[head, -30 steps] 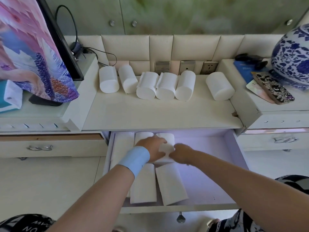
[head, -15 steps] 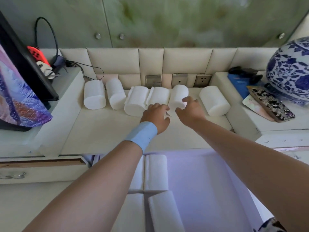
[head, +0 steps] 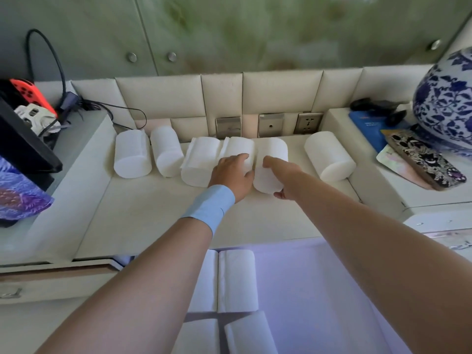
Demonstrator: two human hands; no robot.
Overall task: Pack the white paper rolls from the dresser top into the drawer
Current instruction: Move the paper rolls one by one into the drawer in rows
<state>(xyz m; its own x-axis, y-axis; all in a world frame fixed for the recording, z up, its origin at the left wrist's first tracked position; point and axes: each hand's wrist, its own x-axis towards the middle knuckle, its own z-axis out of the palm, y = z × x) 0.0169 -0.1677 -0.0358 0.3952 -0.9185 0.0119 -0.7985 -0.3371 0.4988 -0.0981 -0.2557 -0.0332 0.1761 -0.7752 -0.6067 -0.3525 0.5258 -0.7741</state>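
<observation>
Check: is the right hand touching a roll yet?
Touching. In the head view the right hand wraps the fifth roll from the left: fingers lie on top and the thumb presses its near end.

The paper rolls (head: 270, 166) under my fingers look soft and matt white, faintly textured. The dresser top (head: 158, 215) is a smooth, pale, low-sheen surface. Behind it the padded wall panels (head: 158, 98) look like stitched cream leatherette. The socket plates (head: 271, 124) are brushed metal. My wristband (head: 210, 208) is matt blue cloth. The vase (head: 449, 103) is glossy glazed ceramic, and the phone case (head: 424, 159) looks like shiny plastic.
</observation>
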